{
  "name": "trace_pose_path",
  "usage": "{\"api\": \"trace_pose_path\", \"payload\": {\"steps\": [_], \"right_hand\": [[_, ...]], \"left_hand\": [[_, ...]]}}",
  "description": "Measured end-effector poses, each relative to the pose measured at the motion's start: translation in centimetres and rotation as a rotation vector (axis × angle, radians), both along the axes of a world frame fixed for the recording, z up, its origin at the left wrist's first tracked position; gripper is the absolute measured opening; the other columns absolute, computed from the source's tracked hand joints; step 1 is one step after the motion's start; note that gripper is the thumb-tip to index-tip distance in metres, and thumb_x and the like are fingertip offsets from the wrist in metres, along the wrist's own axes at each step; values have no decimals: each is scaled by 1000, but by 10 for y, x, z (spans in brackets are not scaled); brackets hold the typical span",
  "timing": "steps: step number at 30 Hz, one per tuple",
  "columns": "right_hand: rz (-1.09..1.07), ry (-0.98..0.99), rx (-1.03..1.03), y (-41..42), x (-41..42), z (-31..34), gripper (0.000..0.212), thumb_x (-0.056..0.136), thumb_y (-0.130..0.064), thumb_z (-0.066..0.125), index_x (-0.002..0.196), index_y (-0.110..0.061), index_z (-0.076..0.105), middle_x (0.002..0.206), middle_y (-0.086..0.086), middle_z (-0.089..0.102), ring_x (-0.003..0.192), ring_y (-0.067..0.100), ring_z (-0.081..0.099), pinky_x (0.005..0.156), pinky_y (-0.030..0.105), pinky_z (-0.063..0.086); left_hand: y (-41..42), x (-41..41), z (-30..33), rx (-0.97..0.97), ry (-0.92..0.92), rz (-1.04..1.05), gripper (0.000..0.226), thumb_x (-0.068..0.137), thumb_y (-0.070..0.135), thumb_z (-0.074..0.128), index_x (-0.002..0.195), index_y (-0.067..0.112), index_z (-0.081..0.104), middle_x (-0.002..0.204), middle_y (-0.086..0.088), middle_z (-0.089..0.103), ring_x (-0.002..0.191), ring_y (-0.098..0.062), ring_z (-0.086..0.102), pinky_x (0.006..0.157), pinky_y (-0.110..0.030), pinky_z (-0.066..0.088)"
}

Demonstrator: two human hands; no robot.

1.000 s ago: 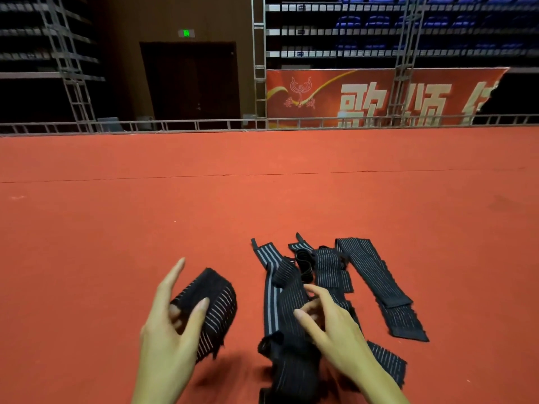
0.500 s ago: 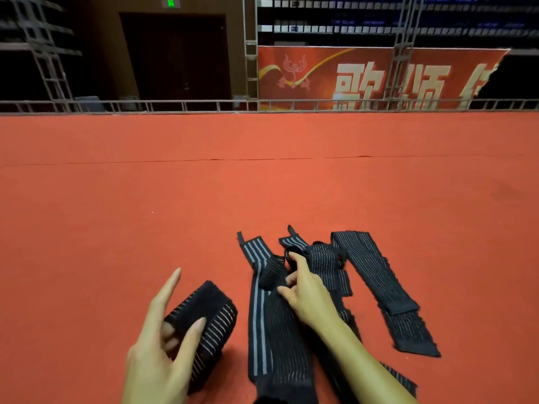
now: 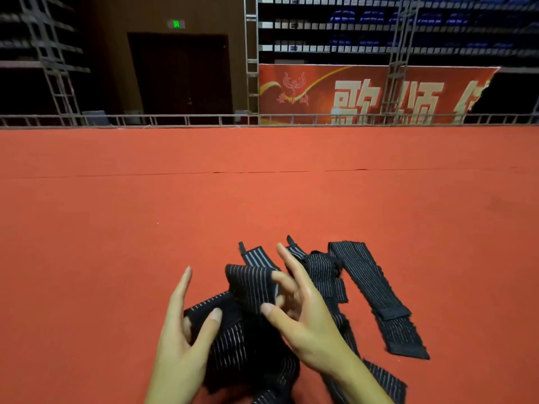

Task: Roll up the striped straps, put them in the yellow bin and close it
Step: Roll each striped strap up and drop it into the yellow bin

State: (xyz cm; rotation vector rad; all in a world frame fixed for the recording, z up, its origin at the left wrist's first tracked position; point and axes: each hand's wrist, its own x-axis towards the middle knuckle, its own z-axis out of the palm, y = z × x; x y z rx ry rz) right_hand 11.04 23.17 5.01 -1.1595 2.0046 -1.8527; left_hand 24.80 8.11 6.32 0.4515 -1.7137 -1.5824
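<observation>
Red carpeted floor (image 3: 116,228): flat, short-napped, matte; a thin seam is seen running across it from left to right. Its far edge is bounded by a low metal railing (image 3: 186,120) of grey bars.

Beyond the railing: a red banner (image 3: 373,94) with large pale characters, torn along its right edge; upright grey truss columns (image 3: 252,59); rows of blue seats (image 3: 379,17) in dim tiers; a dark double door (image 3: 180,74) with a small green lit sign (image 3: 176,24) above it.

Striped straps (image 3: 323,275): black, ribbed elastic webbing with fine pale lengthwise stripes, heaped loosely on the floor directly before the person. One flat strap (image 3: 376,295) is laid out diagonally at the right of the heap, its end folded back on itself. Another, with broader grey stripes and a small tab, is seen behind the hands.

Held strap (image 3: 250,290): raised off the floor between both hands, bent over into a soft fold, the lower length hanging in a slack bunch.

Left hand (image 3: 180,339): the strap is pinched between thumb and hidden fingers, index finger extended straight and free.

Right hand (image 3: 303,313): grip on the fold's edge is made by curled middle fingers; index finger and thumb are held spread.

The yellow bin is not seen in the head view.
</observation>
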Motion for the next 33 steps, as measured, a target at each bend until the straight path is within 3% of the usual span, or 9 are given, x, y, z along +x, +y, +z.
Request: {"api": "trace_pose_path", "payload": {"steps": [5,7,10,14,18,22,28,31,33], "right_hand": [[143,-22,20,15,26,16,97,105,-2,63,167,-50,7,139,-3,72,123,30,68,106,33,54],[144,-44,27,16,31,23,99,104,-4,63,166,-54,5,135,0,74,116,38,71,102,44,59],[114,-79,5,21,31,30,97,106,-5,60,168,-50,1,128,6,77,105,35,72,101,60,55],[128,-163,-73,25,29,42,94,108,8,51,170,-38,-3,121,13,79,105,30,76,89,38,62],[47,-74,-51,10,30,42,99,103,-8,67,168,-49,5,121,11,78,105,28,75,101,47,60],[-36,5,-75,1,32,38,100,98,-9,77,165,-49,14,113,-14,74,83,9,62,87,28,55],[-89,209,98,12,38,10,104,99,-27,77,168,-51,3,122,-15,71,112,14,69,104,34,53],[-55,225,183,10,35,-8,109,96,-36,78,166,-55,-3,119,-14,72,120,12,67,111,40,48],[-42,220,217,5,33,-19,111,94,-38,79,165,-56,-4,115,-14,73,118,13,68,110,42,48]], "left_hand": [[13,7,11,4,-10,-37,90,77,13,92,147,53,51,101,6,83,93,-9,80,87,-29,60],[16,8,17,10,-3,-1,91,73,9,96,141,53,56,99,3,83,87,-8,80,79,-24,62],[13,15,27,2,-20,42,94,62,29,98,143,53,56,104,6,82,95,-6,78,94,-32,60],[12,25,33,29,-44,8,102,55,40,96,146,53,53,106,4,82,99,-8,78,102,-42,58],[13,26,34,-92,-40,-37,94,70,19,98,146,50,52,94,9,82,84,-10,79,86,-37,65],[12,21,40,-186,-8,8,84,79,8,93,147,41,56,87,11,82,76,-12,79,79,-33,66],[-15,13,41,-155,58,172,88,78,34,96,152,49,51,143,9,68,135,-16,64,116,-53,50],[-19,12,51,-125,115,154,82,82,19,93,154,34,55,113,44,69,107,15,67,107,-37,56],[-20,10,53,-71,157,150,82,81,23,95,152,39,56,109,27,78,102,-1,75,100,-43,61]]}}
